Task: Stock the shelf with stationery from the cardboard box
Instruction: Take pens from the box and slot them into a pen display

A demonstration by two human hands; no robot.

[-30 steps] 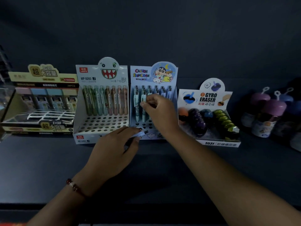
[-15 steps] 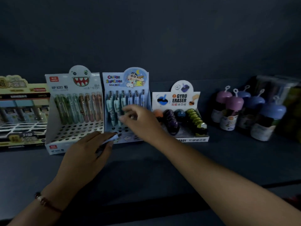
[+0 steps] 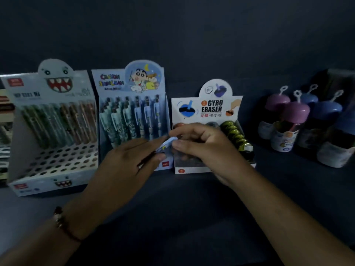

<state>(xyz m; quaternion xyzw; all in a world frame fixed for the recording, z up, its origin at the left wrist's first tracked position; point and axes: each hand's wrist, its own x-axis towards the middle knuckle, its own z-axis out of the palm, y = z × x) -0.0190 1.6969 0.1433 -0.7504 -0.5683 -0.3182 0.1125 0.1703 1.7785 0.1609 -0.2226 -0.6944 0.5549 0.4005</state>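
Both hands met low over the dark shelf point(image 3: 192, 208). The left hand point(image 3: 123, 169) and the right hand point(image 3: 207, 148) each pinched a small light blue pen point(image 3: 167, 144) between them. Its lower part was hidden by the fingers. Just behind it stood the blue cartoon pen box point(image 3: 130, 87). The pens in it looked blurry.

The right hand point(image 3: 203, 148) hides the front of the Gyro Eraser box point(image 3: 221, 108), and the pale pen point(image 3: 167, 144) pinched just left of that box is mostly covered by both hands; far left of it, another display point(image 3: 4, 131) is cut off by the edge
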